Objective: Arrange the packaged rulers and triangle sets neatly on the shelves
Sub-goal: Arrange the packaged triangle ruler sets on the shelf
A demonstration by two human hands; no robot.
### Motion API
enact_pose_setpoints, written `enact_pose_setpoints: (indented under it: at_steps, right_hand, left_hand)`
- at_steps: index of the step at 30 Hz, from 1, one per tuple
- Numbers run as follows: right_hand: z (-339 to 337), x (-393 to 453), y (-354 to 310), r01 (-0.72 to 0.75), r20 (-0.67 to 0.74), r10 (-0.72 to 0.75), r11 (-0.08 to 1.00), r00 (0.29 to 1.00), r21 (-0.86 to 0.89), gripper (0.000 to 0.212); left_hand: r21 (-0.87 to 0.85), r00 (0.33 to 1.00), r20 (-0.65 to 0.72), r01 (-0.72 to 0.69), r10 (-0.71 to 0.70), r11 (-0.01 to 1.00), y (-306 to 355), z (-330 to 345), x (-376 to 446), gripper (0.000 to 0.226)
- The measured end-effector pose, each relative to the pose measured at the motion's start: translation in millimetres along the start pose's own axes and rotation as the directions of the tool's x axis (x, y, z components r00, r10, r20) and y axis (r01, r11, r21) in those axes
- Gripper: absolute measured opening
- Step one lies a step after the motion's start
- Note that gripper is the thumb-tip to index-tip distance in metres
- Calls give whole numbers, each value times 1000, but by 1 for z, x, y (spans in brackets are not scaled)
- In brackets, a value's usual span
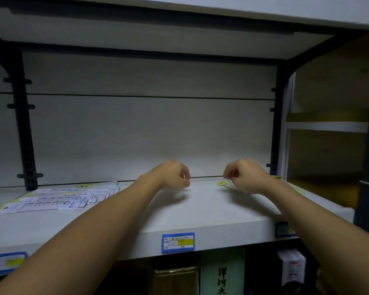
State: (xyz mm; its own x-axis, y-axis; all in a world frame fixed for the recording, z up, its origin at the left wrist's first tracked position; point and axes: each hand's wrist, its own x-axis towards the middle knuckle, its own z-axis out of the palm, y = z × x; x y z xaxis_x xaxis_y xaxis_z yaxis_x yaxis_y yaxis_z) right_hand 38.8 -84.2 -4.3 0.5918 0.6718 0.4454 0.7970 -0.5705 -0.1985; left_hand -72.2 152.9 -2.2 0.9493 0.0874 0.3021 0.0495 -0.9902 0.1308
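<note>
Right hand grip pinching packaged ruler, left hand grip curled, empty

Pale grey shelf with blue price tags on its front edge carries a fanned, overlapping stack of packaged rulers lying flat at left and a small yellow-topped package toward the back right.

Fanned stack of white packaged rulers flat on the shelf, left side; one yellow-tagged pack at right.
</note>
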Motion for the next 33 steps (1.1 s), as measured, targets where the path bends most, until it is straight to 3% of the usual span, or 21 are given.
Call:
enact_pose_setpoints:
  at_steps: [7,17,22,26,28,31,33]
  right_hand:
    - [-23,-9,59,-80,15,80,997,997,-13,41]
    - [-56,-6,157,-157,60,167,977,984,-143,30]
    - [-61,2,164,-163,79,170,982,982,-95,30]
    - [-60,6,165,-167,100,169,986,981,-30,31]
    - [-58,7,164,-175,92,176,984,980,-25,30]
    - [-55,10,165,-188,87,188,982,978,-14,29]
    - [-53,11,165,-196,85,195,981,977,-5,29]
  left_hand:
    - [-14,1000,13,16,-15,1000,28,9,23,24]
    - [-22,1000,-15,-25,24,999,144,53,104,23]
    - [-23,975,188,-112,114,993,182,85,128,36]
    - [-119,954,277,-85,115,989,183,87,131,25]
    - [-194,971,226,-39,84,980,178,81,131,14]
    - [-84,999,48,-16,20,996,166,77,132,14]
    - [-11,999,26,-29,29,1000,159,79,131,16]
